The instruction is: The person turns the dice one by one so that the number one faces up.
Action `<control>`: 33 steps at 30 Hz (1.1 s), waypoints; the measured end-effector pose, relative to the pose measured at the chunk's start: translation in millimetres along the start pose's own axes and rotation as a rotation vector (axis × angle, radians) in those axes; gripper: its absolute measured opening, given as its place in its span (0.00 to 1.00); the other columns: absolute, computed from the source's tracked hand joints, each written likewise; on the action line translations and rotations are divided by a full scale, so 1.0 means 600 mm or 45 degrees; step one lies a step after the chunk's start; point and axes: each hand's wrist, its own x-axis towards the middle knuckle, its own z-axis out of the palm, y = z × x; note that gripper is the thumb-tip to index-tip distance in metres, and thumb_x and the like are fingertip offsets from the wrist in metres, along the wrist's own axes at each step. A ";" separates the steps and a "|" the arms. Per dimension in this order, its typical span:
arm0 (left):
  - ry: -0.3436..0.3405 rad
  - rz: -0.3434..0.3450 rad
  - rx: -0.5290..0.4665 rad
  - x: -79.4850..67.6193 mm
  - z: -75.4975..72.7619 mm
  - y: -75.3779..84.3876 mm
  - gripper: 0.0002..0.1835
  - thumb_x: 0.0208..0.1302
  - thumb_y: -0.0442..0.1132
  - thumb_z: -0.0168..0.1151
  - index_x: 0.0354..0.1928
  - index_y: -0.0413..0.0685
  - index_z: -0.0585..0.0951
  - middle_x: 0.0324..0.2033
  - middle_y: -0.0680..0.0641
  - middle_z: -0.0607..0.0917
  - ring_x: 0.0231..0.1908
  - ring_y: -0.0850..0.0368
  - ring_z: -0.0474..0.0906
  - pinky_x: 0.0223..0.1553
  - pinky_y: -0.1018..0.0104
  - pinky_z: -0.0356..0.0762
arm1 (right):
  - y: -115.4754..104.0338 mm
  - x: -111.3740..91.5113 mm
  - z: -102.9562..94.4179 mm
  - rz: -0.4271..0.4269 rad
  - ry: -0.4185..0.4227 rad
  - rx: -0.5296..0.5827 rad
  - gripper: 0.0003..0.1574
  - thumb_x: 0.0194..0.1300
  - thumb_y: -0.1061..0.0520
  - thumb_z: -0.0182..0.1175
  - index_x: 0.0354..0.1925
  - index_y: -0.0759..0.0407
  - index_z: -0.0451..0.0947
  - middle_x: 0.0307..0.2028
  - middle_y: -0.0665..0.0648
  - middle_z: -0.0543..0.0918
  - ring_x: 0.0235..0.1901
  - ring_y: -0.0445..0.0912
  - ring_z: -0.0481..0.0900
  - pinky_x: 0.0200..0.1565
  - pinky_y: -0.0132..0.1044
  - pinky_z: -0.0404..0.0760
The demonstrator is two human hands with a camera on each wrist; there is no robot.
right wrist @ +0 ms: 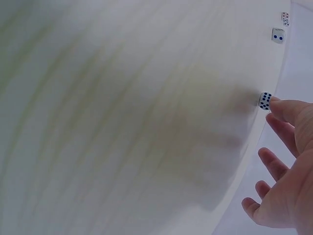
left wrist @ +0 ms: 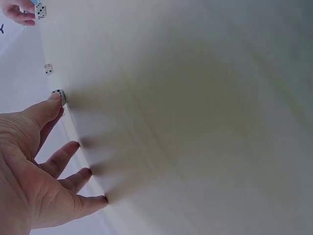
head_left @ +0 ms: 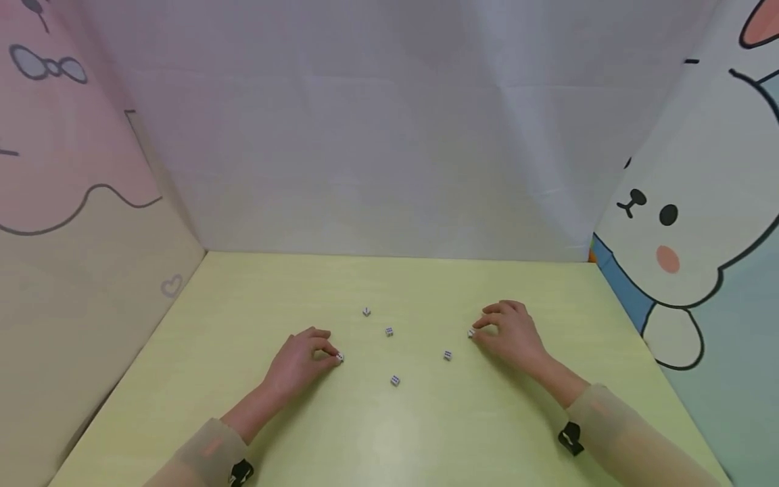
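Dice (head_left: 389,331) small, white, dark pips; hands (head_left: 301,362) touch two.

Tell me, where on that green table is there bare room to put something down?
The far strip of the table before the back wall is bare, as are the near edge between the sleeves and both outer sides. It is crowded in the middle: loose dice lie between the left hand and right hand, each touching a die.

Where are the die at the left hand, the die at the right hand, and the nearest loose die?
Left-hand die (head_left: 339,357), head view, top face.
Right-hand die (right wrist: 265,101), right wrist view, spotted face.
Nearest loose die (head_left: 395,381), head view, top face.
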 end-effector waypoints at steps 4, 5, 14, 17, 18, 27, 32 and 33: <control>0.012 -0.002 0.001 0.000 -0.002 0.000 0.06 0.63 0.46 0.74 0.34 0.53 0.90 0.60 0.41 0.82 0.67 0.35 0.71 0.69 0.28 0.53 | -0.001 0.005 -0.003 -0.002 -0.006 0.000 0.08 0.63 0.51 0.73 0.39 0.52 0.91 0.57 0.64 0.82 0.65 0.69 0.64 0.64 0.68 0.63; 0.008 -0.001 -0.001 0.000 -0.002 0.000 0.06 0.63 0.46 0.74 0.34 0.53 0.91 0.60 0.41 0.82 0.67 0.35 0.71 0.69 0.28 0.53 | -0.001 0.005 -0.004 0.002 -0.008 0.001 0.08 0.63 0.51 0.73 0.39 0.52 0.91 0.57 0.64 0.82 0.65 0.69 0.64 0.64 0.68 0.63; 0.022 0.001 -0.021 -0.007 0.001 -0.002 0.02 0.61 0.43 0.75 0.32 0.58 0.89 0.58 0.42 0.83 0.65 0.36 0.73 0.69 0.26 0.51 | 0.004 -0.004 -0.006 0.003 -0.035 0.010 0.09 0.62 0.51 0.74 0.40 0.51 0.91 0.57 0.62 0.82 0.67 0.68 0.63 0.63 0.71 0.64; 0.025 0.014 -0.019 -0.004 0.001 -0.003 0.03 0.62 0.44 0.75 0.33 0.57 0.89 0.59 0.42 0.83 0.66 0.36 0.72 0.68 0.26 0.52 | 0.003 -0.005 -0.009 -0.005 -0.012 -0.013 0.08 0.61 0.51 0.74 0.39 0.50 0.91 0.57 0.61 0.82 0.67 0.68 0.64 0.62 0.71 0.65; 0.023 0.015 -0.020 -0.002 0.000 -0.002 0.03 0.61 0.44 0.75 0.33 0.57 0.89 0.59 0.42 0.83 0.66 0.36 0.72 0.69 0.26 0.52 | 0.003 -0.005 -0.010 -0.008 -0.007 -0.021 0.08 0.61 0.51 0.74 0.39 0.50 0.91 0.57 0.61 0.82 0.66 0.68 0.64 0.62 0.71 0.65; 0.029 0.011 -0.014 -0.001 -0.002 -0.002 0.03 0.61 0.44 0.76 0.33 0.58 0.89 0.59 0.42 0.83 0.67 0.36 0.71 0.69 0.27 0.52 | -0.006 0.002 -0.012 -0.027 -0.011 -0.054 0.06 0.61 0.52 0.74 0.38 0.50 0.91 0.56 0.61 0.83 0.65 0.68 0.65 0.61 0.70 0.67; 0.019 -0.002 -0.020 -0.002 -0.003 -0.003 0.03 0.60 0.42 0.76 0.34 0.59 0.89 0.60 0.42 0.83 0.68 0.36 0.70 0.69 0.27 0.52 | -0.007 0.006 -0.010 -0.028 -0.029 -0.078 0.05 0.61 0.52 0.74 0.37 0.49 0.90 0.55 0.60 0.83 0.65 0.67 0.66 0.60 0.70 0.67; 0.020 -0.002 -0.022 -0.001 -0.003 -0.003 0.03 0.60 0.42 0.76 0.34 0.59 0.89 0.60 0.41 0.83 0.68 0.36 0.70 0.69 0.27 0.52 | -0.007 0.007 -0.009 -0.030 -0.031 -0.085 0.05 0.61 0.52 0.74 0.37 0.49 0.90 0.55 0.60 0.83 0.65 0.67 0.66 0.60 0.70 0.67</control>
